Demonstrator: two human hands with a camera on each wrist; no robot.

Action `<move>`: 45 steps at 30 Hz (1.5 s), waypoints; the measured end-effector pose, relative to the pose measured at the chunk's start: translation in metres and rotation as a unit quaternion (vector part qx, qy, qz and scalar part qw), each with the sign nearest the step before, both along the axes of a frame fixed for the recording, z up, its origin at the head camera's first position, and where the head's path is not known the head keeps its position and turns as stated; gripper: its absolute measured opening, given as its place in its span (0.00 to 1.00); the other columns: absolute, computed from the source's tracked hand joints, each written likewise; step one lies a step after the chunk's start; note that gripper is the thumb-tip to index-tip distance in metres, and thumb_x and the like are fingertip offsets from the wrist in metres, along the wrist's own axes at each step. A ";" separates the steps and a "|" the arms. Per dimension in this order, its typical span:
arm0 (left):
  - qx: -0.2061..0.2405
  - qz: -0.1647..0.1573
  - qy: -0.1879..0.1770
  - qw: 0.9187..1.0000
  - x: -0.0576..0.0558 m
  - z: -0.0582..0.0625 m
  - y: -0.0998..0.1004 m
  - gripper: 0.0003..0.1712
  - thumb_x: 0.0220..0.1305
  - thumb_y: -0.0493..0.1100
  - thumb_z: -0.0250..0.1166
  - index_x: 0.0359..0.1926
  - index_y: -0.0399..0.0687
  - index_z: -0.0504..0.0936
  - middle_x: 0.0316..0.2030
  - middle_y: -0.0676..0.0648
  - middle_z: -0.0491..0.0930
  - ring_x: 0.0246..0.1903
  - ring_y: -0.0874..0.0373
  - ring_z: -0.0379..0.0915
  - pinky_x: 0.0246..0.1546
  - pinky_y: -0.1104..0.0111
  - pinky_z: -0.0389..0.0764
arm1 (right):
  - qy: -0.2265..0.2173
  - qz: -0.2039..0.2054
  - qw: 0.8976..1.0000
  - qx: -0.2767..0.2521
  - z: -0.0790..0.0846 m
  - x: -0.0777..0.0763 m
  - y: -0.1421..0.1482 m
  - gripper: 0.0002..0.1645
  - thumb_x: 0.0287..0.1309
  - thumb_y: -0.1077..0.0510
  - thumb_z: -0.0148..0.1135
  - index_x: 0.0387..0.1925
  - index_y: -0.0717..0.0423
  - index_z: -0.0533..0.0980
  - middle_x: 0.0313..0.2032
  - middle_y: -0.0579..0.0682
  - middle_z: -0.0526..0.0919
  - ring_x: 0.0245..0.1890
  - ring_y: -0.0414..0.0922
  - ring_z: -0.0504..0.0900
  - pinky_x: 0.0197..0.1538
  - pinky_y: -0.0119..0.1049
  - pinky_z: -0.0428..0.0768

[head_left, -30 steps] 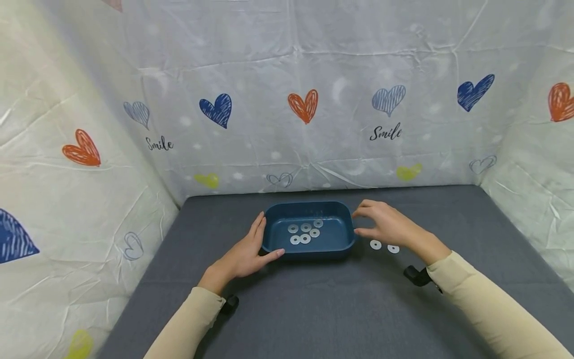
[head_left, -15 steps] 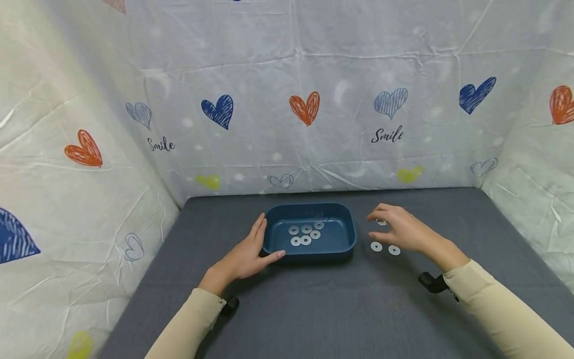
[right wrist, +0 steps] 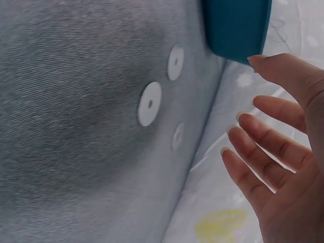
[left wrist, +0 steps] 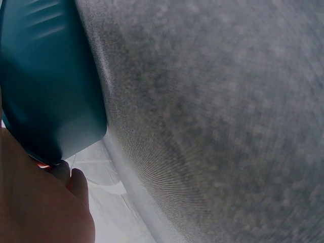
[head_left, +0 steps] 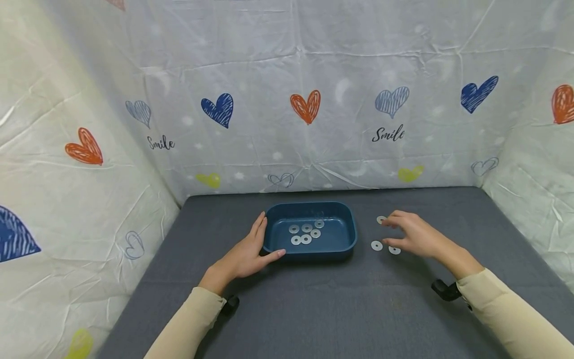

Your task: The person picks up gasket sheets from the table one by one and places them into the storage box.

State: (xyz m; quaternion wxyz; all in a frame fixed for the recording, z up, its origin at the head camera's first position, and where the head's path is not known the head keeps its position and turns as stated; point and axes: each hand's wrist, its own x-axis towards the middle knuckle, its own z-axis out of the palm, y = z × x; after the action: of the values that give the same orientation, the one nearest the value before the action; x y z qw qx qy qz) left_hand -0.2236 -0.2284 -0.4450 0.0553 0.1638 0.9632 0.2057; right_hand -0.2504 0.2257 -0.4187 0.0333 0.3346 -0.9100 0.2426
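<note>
A dark blue rectangular tray (head_left: 309, 257) stands on the grey cloth, with several flat washers (head_left: 293, 229) lying on its floor. My left hand (head_left: 242, 257) rests against its left end, fingers straight along the wall and thumb at the front rim; the left wrist view shows the tray's outer side (left wrist: 50, 86). My right hand (head_left: 417, 237) hovers to the right of the tray, fingers loosely bent and apart, holding nothing. Below it lie three washers: one at the back (head_left: 379, 218), one at the front left (head_left: 374, 247), and one partly hidden under the thumb (head_left: 394, 252).
Grey cloth (head_left: 314, 309) covers the table, which ends at the back against a white curtain (head_left: 251, 144) printed with hearts. More curtain hangs at both sides. Each wrist carries a black camera mount, such as the right one (head_left: 445, 290).
My right hand has moved away from the tray's right end, rightward and slightly toward me, to above the loose washers. The back washer has come into view. My left hand stays put.
</note>
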 end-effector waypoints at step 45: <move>0.000 0.000 0.004 1.000 -0.003 -0.004 -0.001 0.69 0.61 0.83 0.52 0.82 0.45 0.33 0.82 0.47 0.26 0.78 0.43 0.46 0.72 0.46 0.61 | -0.057 -0.028 0.997 0.032 -0.037 -0.016 0.009 0.07 0.49 0.61 0.74 0.31 0.58 0.83 0.26 0.44 0.80 0.26 0.37 0.74 0.33 0.36 0.75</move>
State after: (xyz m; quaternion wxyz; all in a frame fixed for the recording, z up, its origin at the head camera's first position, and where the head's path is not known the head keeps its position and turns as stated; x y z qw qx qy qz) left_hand -0.2269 -0.2298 -0.4489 0.0517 0.1649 0.9635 0.2046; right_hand -0.2669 0.2347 -0.4555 -0.0221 0.2952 -0.9268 0.2311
